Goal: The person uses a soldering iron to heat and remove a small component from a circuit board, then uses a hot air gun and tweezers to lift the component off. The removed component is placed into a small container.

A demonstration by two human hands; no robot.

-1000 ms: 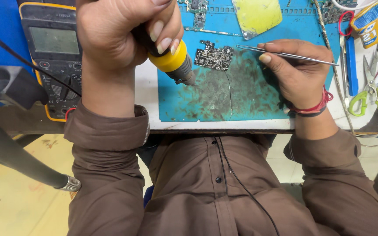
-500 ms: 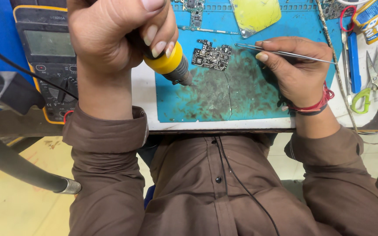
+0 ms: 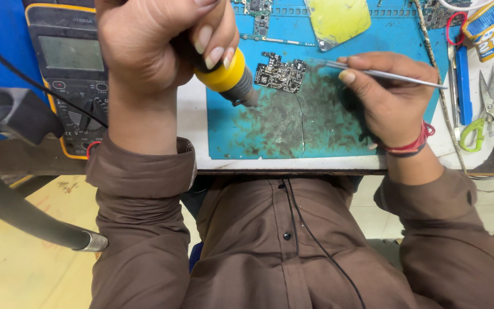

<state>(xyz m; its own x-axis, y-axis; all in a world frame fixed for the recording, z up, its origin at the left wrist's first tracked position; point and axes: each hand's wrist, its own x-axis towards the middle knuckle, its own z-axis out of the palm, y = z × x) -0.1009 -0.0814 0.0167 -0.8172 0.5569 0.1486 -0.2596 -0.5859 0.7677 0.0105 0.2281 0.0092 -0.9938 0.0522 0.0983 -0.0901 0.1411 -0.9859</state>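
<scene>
Small circuit board [image 3: 282, 73] lying flat on blue mat [image 3: 373, 40]: light, stiff, fragile, best nipped at edge tbh. Left hand [image 3: 155, 48] fingers clenched round yellow-collared hot-air handle [image 3: 227, 74], nozzle just beside board. Right hand [image 3: 393, 94] fingers pinching tweezers [image 3: 384, 73], tips near board.

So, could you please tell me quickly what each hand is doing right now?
Left hand: closed around the yellow-collared hot-air tool.
Right hand: closed, pinching the metal tweezers near the small circuit board.

You get bright, even light across the blue mat [image 3: 270, 134], and only soft shadows sit under your hands. Mild glare shows on the yellow phone back [image 3: 338, 20] at the top edge. The circuit board [image 3: 281, 72] is sharp. The grey hose [image 3: 24, 212] at your lower left is close and blurred.
</scene>
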